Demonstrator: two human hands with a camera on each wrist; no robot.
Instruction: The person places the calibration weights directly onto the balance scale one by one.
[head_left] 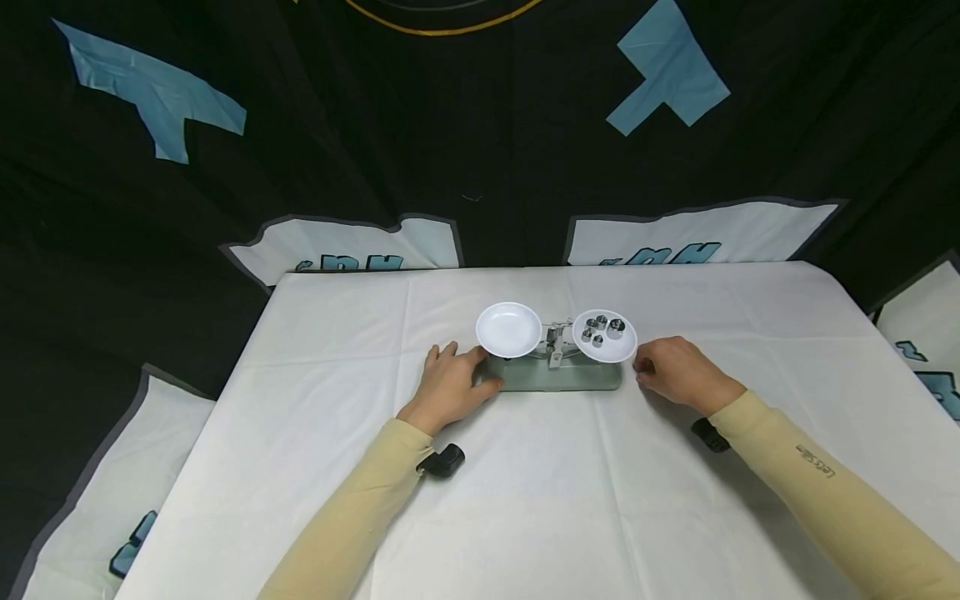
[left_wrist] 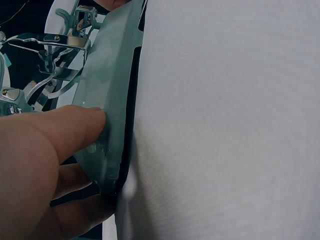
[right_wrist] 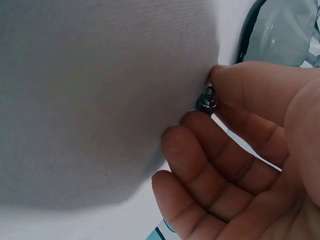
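Observation:
A green balance scale [head_left: 558, 377] stands on the table with a white pan on each side. Nothing lies in the left pan [head_left: 508, 329]; the right pan [head_left: 626, 348] carries several small silver weights [head_left: 602, 322]. My left hand [head_left: 446, 385] holds the left end of the scale's base [left_wrist: 107, 85], thumb on top and fingers at the end. Just right of the right pan, my right hand [head_left: 675, 371] is low over the cloth. In the right wrist view a small knobbed metal weight [right_wrist: 206, 101] sits between its thumb and fingertips, pinched there.
A white cloth [head_left: 517, 500] with fold lines covers the table. Black drapery [head_left: 480, 167] with pale blue patches hangs beyond the far edge. Dark wrist cameras [head_left: 442, 461] are strapped beneath both sleeves.

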